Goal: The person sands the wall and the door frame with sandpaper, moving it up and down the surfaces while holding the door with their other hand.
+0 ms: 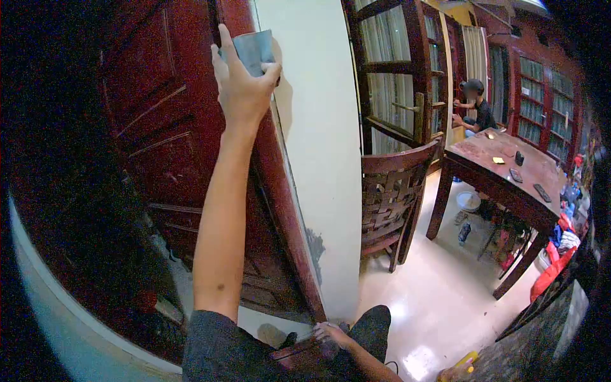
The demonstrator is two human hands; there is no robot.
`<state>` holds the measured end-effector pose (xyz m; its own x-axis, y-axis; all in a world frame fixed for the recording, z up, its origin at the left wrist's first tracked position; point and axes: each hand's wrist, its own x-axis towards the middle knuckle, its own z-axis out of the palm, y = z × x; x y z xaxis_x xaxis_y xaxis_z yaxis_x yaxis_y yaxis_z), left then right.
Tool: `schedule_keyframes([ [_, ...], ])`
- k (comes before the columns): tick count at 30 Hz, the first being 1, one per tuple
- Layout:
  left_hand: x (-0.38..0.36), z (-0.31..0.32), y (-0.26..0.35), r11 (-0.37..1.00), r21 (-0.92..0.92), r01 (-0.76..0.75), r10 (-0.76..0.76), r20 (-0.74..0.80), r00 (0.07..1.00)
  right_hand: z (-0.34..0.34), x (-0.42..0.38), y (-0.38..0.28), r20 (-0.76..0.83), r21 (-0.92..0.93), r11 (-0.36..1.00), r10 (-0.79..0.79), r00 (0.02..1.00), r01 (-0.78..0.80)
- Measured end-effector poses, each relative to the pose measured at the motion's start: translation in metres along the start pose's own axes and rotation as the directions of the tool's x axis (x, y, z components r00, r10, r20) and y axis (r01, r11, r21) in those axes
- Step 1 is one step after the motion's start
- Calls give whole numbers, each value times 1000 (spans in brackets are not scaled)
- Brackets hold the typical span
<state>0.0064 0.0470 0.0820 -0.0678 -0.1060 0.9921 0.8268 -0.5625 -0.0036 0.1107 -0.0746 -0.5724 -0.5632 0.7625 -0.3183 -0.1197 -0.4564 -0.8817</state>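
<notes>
My left hand (247, 79) is raised at the upper left, closed on a folded blue-grey sheet (253, 49). Its thumb is on the right side, and the sheet is against the dark red door frame (280, 162) beside a white wall. Low down, my right hand (332, 333) is near the frame's foot and my knee, its fingers loosely apart with nothing visible held in them. Left of the frame is a dark red panelled door (149, 121).
A woven-back wooden chair (394, 197) stands right of the white wall (321, 140). Behind it, a wooden table (487, 149) holds phones and small items. A person in a cap (480, 114) crouches beyond it. Colourful cloths (557, 261) lie at the right; a yellow object (470, 363) is below.
</notes>
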Motion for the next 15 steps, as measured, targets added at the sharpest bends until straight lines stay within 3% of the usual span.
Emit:
schedule_keyframes([
  [3, -17, -5, 3, 995, 73, -66, 66, 11, 998, 2, 3, -1, -18, -31, 999, 9, 1000, -9],
  [7, -21, -5, 2, 999, 8, -36, 36, 0, 999, 2, -3, -7, -16, 13, 1000, 10, 1000, -9],
  [10, -18, -8, 1, 986, 134, -99, 97, 22, 995, 6, -6, -11, -41, 17, 1000, -17, 999, 18],
  [12, -13, -13, 5, 951, 255, -176, 203, -85, 975, 5, -4, -11, -22, -5, 999, -33, 999, 33],
  [15, -9, -20, 16, 907, 403, -118, 109, 47, 993, 2, -1, -8, 7, 0, 1000, -16, 1000, 16],
])
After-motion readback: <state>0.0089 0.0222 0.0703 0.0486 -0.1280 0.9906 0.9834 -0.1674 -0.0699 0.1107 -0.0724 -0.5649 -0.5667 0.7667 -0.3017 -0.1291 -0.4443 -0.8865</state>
